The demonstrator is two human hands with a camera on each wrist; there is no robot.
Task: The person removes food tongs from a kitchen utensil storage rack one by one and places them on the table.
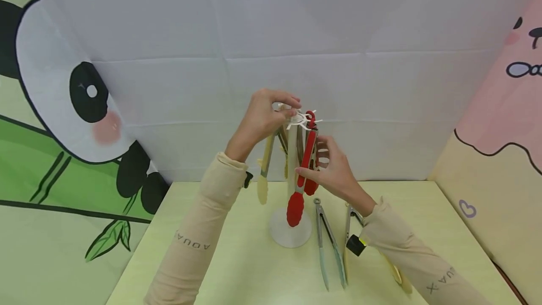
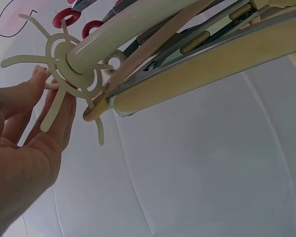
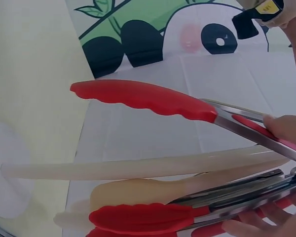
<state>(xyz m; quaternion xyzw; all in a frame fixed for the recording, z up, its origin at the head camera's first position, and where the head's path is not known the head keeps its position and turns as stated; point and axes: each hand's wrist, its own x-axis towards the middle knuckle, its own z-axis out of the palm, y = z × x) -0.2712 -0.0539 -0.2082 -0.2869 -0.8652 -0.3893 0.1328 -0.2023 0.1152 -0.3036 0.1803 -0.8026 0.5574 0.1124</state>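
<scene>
A white stand [image 1: 292, 164] carries several tongs around its post, hung from a spoked hook wheel [image 2: 50, 118] at the top. My left hand [image 1: 267, 113] pinches the wheel's rim between thumb and fingers. On the stand's right side, my right hand [image 1: 336, 171] holds red tongs [image 3: 143, 98], thumb on one arm, fingers on the far side. Their scalloped arms are spread apart in the right wrist view, and the ring end is up at a hook. Two red rings [image 2: 66, 18] show on the hooks. Yellow-tipped tongs [image 1: 263, 189] hang on the left.
Tongs with pale blue-green tips [image 1: 322, 262] lie on the pale yellow table [image 1: 245, 258], right of the stand's round base [image 1: 290, 234]. Yellow tongs [image 1: 404, 282] lie farther right, partly under my right sleeve. A white cloth wall [image 1: 169, 88] rises behind.
</scene>
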